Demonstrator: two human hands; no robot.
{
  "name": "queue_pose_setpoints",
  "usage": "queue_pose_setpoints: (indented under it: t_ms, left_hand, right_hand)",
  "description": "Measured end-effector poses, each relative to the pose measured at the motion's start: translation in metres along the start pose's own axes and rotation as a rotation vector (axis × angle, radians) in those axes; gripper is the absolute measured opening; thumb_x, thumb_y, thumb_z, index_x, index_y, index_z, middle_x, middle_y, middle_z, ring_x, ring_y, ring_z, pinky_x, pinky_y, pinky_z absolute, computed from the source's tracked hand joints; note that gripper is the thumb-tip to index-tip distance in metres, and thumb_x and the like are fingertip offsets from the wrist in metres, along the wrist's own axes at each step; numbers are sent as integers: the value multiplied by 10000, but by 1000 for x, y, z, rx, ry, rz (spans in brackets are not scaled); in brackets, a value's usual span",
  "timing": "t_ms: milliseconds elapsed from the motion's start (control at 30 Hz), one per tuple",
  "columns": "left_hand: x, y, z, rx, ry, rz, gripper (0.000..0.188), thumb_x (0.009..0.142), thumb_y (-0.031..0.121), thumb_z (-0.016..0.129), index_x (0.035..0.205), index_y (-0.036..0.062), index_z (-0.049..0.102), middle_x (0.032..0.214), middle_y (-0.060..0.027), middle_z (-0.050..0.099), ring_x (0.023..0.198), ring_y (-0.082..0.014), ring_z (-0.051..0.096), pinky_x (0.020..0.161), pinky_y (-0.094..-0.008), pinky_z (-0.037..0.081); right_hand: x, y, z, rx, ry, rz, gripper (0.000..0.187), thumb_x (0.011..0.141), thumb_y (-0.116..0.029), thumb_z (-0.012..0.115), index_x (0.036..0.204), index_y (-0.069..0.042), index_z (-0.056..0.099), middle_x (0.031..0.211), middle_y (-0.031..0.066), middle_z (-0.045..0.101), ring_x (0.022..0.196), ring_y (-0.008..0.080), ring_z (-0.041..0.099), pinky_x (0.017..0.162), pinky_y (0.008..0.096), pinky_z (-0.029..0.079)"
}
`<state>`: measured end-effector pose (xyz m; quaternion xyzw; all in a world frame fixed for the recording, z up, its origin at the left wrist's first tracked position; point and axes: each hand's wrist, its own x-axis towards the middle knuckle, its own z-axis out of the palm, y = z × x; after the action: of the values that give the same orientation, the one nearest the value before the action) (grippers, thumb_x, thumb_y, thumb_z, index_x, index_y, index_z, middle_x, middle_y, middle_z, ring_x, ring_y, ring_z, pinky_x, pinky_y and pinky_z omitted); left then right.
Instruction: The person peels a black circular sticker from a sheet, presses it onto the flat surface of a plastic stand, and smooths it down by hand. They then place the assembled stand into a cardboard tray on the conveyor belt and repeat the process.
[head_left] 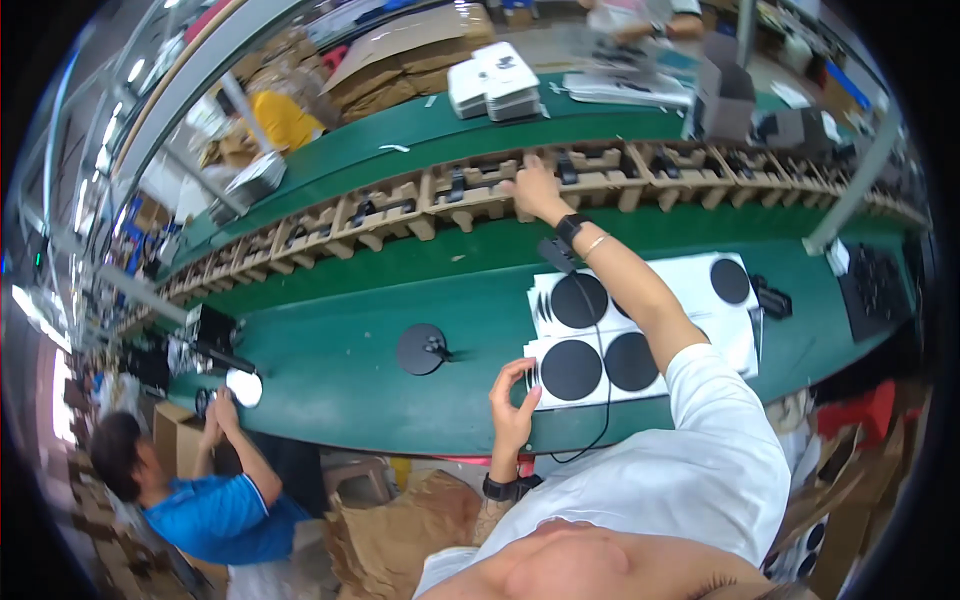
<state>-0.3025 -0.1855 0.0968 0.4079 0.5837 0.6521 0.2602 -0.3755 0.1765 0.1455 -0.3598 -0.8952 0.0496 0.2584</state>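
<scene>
My right hand point(537, 188) reaches across to a cardboard tray point(475, 207) in the long row. Its thumb and fingers are apart over the tray's inner edge, with black parts beside them; the fingertips are partly hidden. My left hand point(512, 408) is open, thumb and fingers curved apart, at the left edge of white sheets point(655, 388) bearing black round pads point(570, 370). Left of it, a black round base point(420, 349) with a short stub and cable lies on the green table. A dark block with a cable point(557, 254) rests near my right wrist.
A co-worker in blue point(215, 515) handles a white disc point(244, 387) at the table's left end. White boxes point(495, 82) are stacked behind the tray row. A metal post point(855, 180) rises at the right, near a dark tray of small parts point(874, 290).
</scene>
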Motion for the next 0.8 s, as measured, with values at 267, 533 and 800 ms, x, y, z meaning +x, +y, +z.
queue_pose_setpoints:
  t_ms: [267, 533, 800]
  left_hand:
    - [34, 35, 72, 571, -353, 272, 447, 773, 131, 664, 1180, 3, 528, 1241, -166, 516, 1200, -339, 463, 1037, -405, 328]
    - [-1, 12, 112, 715, -232, 211, 533, 784, 159, 679, 1265, 32, 486, 1381, -183, 413, 1339, -368, 307, 1083, -439, 256]
    - [66, 28, 188, 834, -335, 250, 588, 816, 197, 653, 1344, 51, 438, 1441, -173, 366, 1378, -363, 247, 1100, -418, 234]
  right_hand:
    - [-58, 62, -60, -24, -237, 111, 483, 820, -429, 611, 1257, -228, 570, 1457, 173, 302, 1305, 389, 311, 1008, 589, 273]
    - [-232, 300, -215, 235, -10, -93, 310, 641, 68, 465, 865, -23, 659, 936, 120, 614, 967, 310, 523, 870, 383, 421]
    - [-279, 354, -196, 413, -35, -176, 285, 703, 67, 458, 910, -39, 623, 1016, 93, 566, 1021, 272, 490, 918, 382, 381]
